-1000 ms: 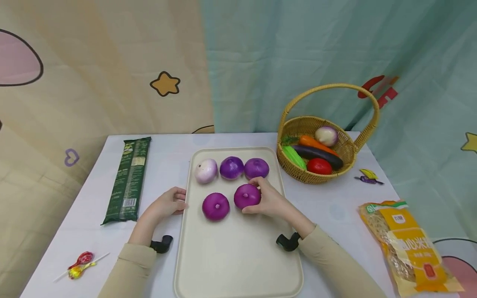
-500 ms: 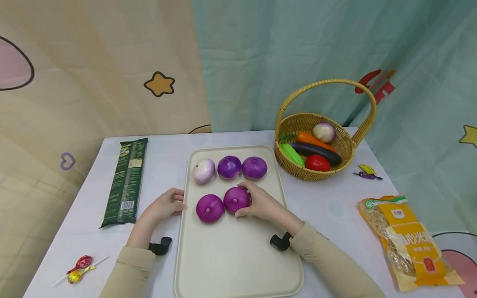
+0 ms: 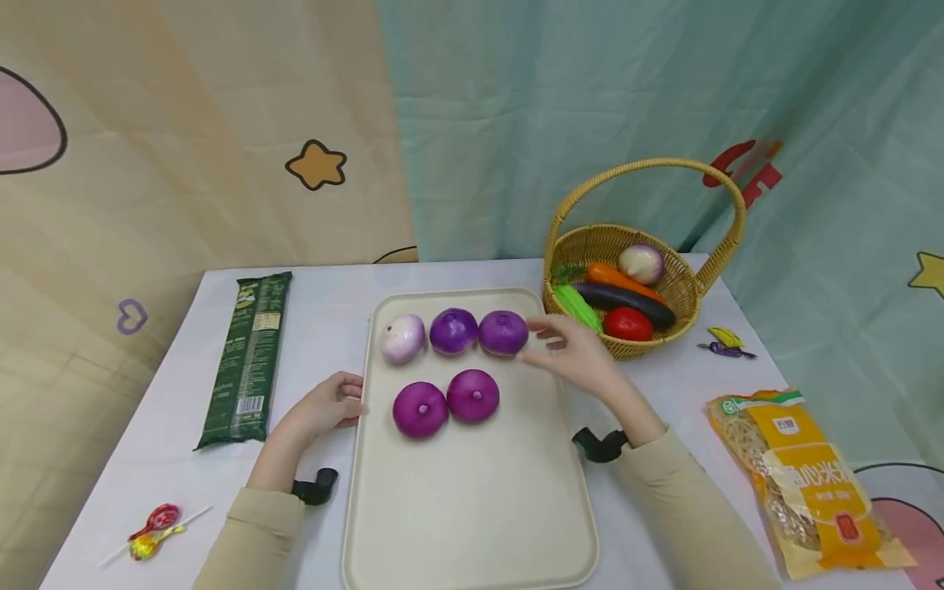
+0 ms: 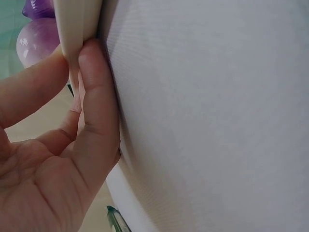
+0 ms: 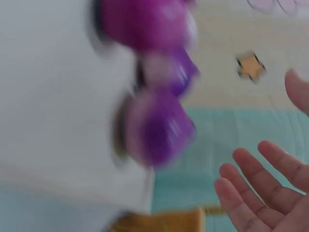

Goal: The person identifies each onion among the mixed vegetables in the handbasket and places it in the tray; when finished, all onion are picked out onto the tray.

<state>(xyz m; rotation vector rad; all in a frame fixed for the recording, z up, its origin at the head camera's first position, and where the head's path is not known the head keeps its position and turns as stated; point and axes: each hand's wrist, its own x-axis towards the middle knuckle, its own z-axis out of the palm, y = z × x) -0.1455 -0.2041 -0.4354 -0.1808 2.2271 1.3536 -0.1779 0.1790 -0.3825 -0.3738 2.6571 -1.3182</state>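
Observation:
My left hand (image 3: 328, 406) holds the left rim of the cream tray (image 3: 465, 500), and the left wrist view shows its fingers on both faces of that rim (image 4: 72, 29). Over the tray's upper right edge, my right hand (image 3: 578, 352) is raised with parted fingers and holds nothing. Nearest to it is a purple onion (image 3: 504, 333) in the back row, beside another purple onion (image 3: 453, 331) and a pale, purple-tinged one (image 3: 402, 338). Two magenta onions, left (image 3: 420, 409) and right (image 3: 474, 396), sit side by side in front. The right wrist view is blurred.
A wicker basket (image 3: 696, 315) of vegetables stands by the tray's back right corner. A green packet (image 3: 247, 360) and lollipops (image 3: 158, 528) lie left. Wrapped sweets (image 3: 726, 342) and a yellow noodle bag (image 3: 811, 483) lie right.
My right hand slid one magenta onion left against the other, let go of it, and moved up and right. The left hand stays at the tray's rim.

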